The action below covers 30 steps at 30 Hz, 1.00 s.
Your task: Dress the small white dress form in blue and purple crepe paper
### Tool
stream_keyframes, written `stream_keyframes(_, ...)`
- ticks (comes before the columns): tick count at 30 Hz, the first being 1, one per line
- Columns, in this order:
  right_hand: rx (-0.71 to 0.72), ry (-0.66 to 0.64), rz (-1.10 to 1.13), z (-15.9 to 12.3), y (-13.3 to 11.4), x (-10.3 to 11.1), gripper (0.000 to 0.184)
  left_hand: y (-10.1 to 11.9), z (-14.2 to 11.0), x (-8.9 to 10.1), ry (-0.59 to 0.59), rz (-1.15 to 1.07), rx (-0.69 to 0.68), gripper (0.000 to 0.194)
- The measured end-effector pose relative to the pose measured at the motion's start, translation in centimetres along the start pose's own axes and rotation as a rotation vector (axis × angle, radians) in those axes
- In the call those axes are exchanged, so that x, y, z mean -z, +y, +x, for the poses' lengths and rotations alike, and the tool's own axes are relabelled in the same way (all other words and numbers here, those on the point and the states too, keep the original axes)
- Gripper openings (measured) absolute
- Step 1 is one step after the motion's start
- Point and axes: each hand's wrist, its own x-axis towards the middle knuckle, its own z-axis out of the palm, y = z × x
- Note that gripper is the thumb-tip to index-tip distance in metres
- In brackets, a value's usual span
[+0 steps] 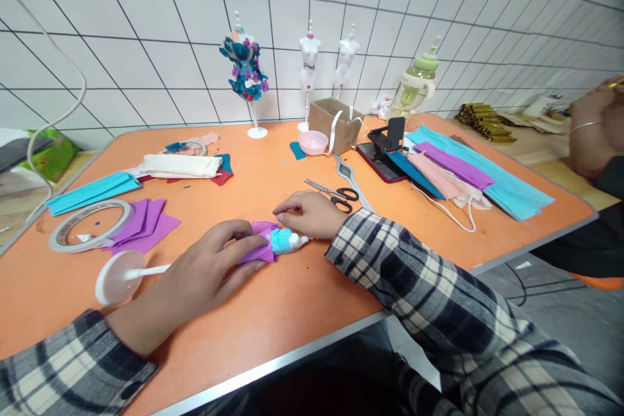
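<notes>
My left hand [209, 266] is closed around a small dress-form mannequin [292, 242] lying on its side on the orange table. Light blue crepe paper [280, 240] wraps its chest, and a purple paper piece [263, 244] covers the waist under my fingers. Its white stand base [119, 277] sticks out to the left, beyond my wrist. Just above the mannequin's neck, my right hand [309, 213] rests palm down with its fingers stretched left; nothing shows in them. Black-handled scissors [334, 194] lie right behind that hand.
Left are a tape roll [90, 224], purple paper squares [146, 224] and a folded blue strip [95, 192]. At the back stand a dressed mannequin [246, 68], a cardboard box [336, 123] and a bottle [414, 84]. Blue paper strips [517, 192] lie right, near another person's arm [592, 123].
</notes>
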Motion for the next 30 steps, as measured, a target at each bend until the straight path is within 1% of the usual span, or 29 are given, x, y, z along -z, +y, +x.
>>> stream_keyframes(3,0.06,-0.071,-0.007,0.22,0.44,-0.03,0.021,0.3,-0.02,-0.02,-0.01,-0.011,-0.007,0.026)
stream_keyframes(5,0.071,-0.083,0.005,0.31,0.59,-0.01,0.021,0.44,0.07,-0.04,-0.022,-0.03,-0.017,0.026)
stream_keyframes(7,0.041,-0.071,0.036,0.4,0.69,0.04,0.023,0.48,0.19,-0.04,-0.039,-0.047,-0.019,0.026)
stream_keyframes(11,-0.007,-0.139,0.14,0.62,0.63,0.18,0.016,0.43,0.37,0.0,-0.048,-0.055,-0.013,0.025)
stream_keyframes(12,-0.015,-0.139,0.15,0.66,0.54,0.22,0.013,0.43,0.39,0.03,-0.047,-0.055,-0.008,0.026)
stream_keyframes(14,-0.028,-0.097,0.139,0.69,0.32,0.29,0.011,0.43,0.41,0.1,-0.052,-0.055,0.004,0.026)
stream_keyframes(16,-0.043,-0.043,0.118,0.66,0.15,0.34,0.013,0.46,0.4,0.16,-0.058,-0.058,0.016,0.026)
stream_keyframes(18,-0.055,-0.019,0.1,0.62,0.15,0.37,0.018,0.47,0.39,0.18,-0.066,-0.058,0.031,0.026)
stream_keyframes(19,-0.052,-0.036,0.099,0.61,0.22,0.39,0.021,0.46,0.39,0.18,-0.066,-0.059,0.037,0.026)
stream_keyframes(22,-0.021,-0.141,0.126,0.64,0.54,0.47,0.027,0.46,0.43,0.15,-0.062,-0.061,0.033,0.026)
stream_keyframes(24,-0.008,-0.179,0.141,0.71,0.69,0.51,0.024,0.5,0.47,0.14,-0.056,-0.063,0.017,0.025)
stream_keyframes(30,0.005,-0.156,0.101,0.88,0.4,0.48,0.009,0.57,0.5,0.13,-0.039,-0.071,-0.004,0.024)
